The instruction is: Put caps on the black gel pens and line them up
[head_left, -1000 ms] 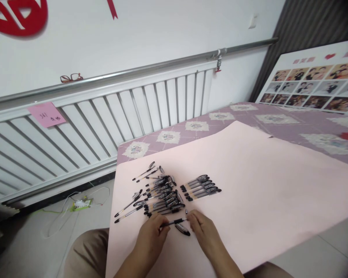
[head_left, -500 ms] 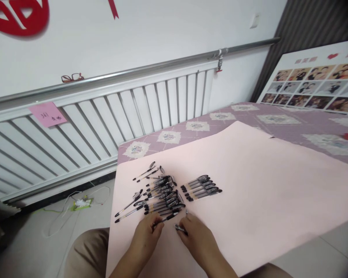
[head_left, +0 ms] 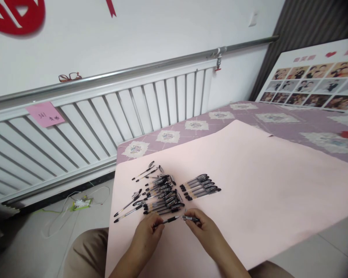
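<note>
My left hand point(head_left: 147, 234) is closed around a pen point(head_left: 171, 220), its dark grip and bare tip pointing right. Facing that tip, my right hand point(head_left: 204, 227) pinches a dark pen cap point(head_left: 189, 218) with a pale label; a small gap separates cap and tip. Just beyond the left hand lies a loose heap of black-capped pens point(head_left: 162, 195), some stacked across others. To the right of the heap, several pens point(head_left: 201, 186) lie side by side in a neat slanted row.
Pink paper point(head_left: 255, 185) covers the near part of a purple patterned tablecloth point(head_left: 197, 125). Behind the table's left side is a white radiator point(head_left: 139, 110). A photo board point(head_left: 313, 79) leans at the far right. A power strip point(head_left: 81, 204) with cables lies on the floor.
My right hand has turned and moved slightly right and up, bringing the cap level with the pen's tip. The left hand still holds the pen, whose tip now shows clearly.
</note>
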`<state>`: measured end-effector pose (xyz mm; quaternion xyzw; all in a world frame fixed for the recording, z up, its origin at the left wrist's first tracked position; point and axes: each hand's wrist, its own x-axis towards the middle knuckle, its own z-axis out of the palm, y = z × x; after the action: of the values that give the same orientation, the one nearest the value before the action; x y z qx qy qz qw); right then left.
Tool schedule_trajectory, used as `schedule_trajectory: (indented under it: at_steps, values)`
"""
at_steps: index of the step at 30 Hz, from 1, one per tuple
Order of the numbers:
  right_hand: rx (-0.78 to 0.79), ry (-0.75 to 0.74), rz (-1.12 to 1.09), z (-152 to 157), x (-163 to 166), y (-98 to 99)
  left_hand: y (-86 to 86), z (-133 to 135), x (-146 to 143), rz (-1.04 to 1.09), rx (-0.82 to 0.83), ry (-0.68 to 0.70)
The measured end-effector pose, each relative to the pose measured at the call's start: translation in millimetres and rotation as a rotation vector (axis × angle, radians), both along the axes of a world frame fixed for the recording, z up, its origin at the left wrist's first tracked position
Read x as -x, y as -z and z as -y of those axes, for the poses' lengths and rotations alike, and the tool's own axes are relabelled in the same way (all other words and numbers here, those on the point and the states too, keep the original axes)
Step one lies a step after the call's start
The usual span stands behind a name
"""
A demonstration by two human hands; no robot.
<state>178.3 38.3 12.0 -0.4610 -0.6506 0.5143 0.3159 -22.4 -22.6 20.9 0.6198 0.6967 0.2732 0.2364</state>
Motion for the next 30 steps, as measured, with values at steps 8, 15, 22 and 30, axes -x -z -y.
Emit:
schedule_trajectory:
  at_steps: [8,15,22,30]
  values:
    - [-0.060,-0.028,0.041,1,-2,-1.8,-5.9,0,2,-0.017,-0.007,0.038]
    - [-0.125,-0.131,0.114,6,2,-7.6,-9.8,2,-4,-0.055,-0.017,0.093]
    - [-0.113,-0.181,0.076,9,7,-15.4,-12.7,2,-14,-0.031,-0.030,0.095]
    - [0.023,-0.033,-0.075,5,4,-0.2,-8.1,0,-16,0.019,-0.010,0.066]
